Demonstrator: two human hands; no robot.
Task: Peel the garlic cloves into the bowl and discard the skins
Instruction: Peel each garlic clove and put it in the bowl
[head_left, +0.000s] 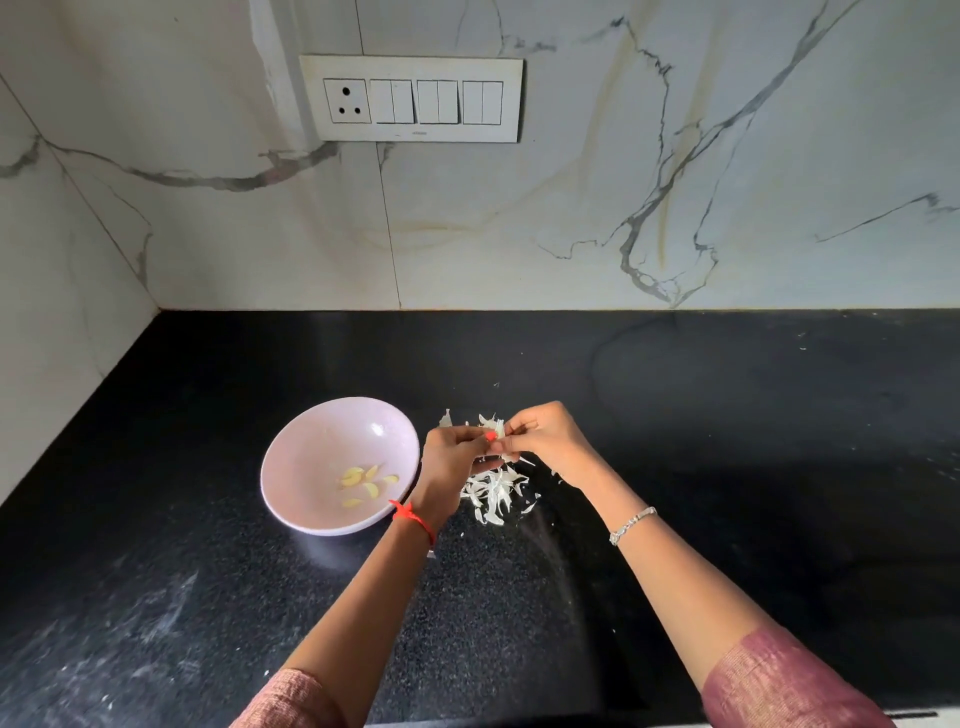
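A pale pink bowl stands on the black counter, left of my hands, with several peeled yellowish garlic cloves lying in it. My left hand and my right hand meet just right of the bowl and both pinch one garlic clove with white skin still on it. Below the hands a heap of white garlic skins lies on the counter.
The black counter runs back to a marble wall, which turns a corner at the left. A white switch and socket panel is on the wall. A few skin scraps lie behind the hands.
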